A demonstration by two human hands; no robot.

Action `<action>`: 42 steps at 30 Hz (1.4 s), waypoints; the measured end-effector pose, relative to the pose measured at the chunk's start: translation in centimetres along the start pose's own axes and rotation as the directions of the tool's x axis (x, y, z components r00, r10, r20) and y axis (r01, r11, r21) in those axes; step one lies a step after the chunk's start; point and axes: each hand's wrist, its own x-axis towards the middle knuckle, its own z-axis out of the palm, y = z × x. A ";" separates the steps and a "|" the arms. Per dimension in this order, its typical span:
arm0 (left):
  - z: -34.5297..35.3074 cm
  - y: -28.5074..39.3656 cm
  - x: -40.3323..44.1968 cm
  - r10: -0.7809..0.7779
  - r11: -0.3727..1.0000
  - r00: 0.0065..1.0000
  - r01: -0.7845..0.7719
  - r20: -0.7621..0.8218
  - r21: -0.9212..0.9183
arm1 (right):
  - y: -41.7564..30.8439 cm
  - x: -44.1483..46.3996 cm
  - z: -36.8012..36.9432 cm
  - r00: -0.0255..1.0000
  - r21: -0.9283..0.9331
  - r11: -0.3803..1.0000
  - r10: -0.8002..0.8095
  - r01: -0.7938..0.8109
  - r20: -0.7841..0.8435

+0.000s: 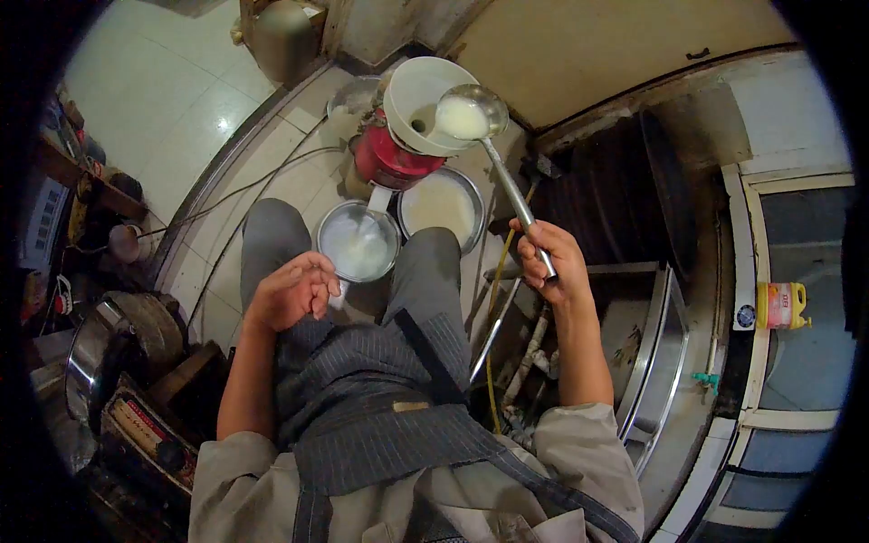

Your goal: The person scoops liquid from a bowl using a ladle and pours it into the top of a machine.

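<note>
My right hand [554, 260] is closed round the handle of a metal ladle [472, 112]. The ladle's bowl holds pale liquid and hangs over the right side of a white funnel-shaped hopper [407, 81]. That hopper sits on a red machine [391, 161] with a pale spout. Beneath the spout, a metal pot [358, 241] holds whitish, foamy liquid. A wider metal basin [442, 206] of cream-coloured liquid stands to its right, partly behind my knee. My left hand [297, 290] is above my left thigh, fingers loosely curled, holding nothing visible.
A cable [262, 181] crosses the tiled floor on the left. Metal pans [100, 353] and other equipment lie at lower left. On the right are a large dark round object [625, 190], a metal sink [647, 353], pipes, and a yellow jug [786, 306].
</note>
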 end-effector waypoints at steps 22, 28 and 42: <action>0.0 0.0 0.1 0.015 1.000 1.000 -0.015 -0.004 -0.027 | 0.2 0.1 0.5 0.999 -0.033 0.999 -0.029 0.028 -0.035; 0.0 0.1 0.1 -0.003 1.000 1.000 0.003 -0.012 -0.020 | 0.2 0.2 0.6 0.999 -0.057 0.998 -0.035 0.033 -0.040; 0.1 0.1 0.3 -0.001 0.999 1.000 0.001 -0.001 -0.035 | 0.2 0.3 0.8 0.997 -0.085 0.995 -0.057 0.053 -0.056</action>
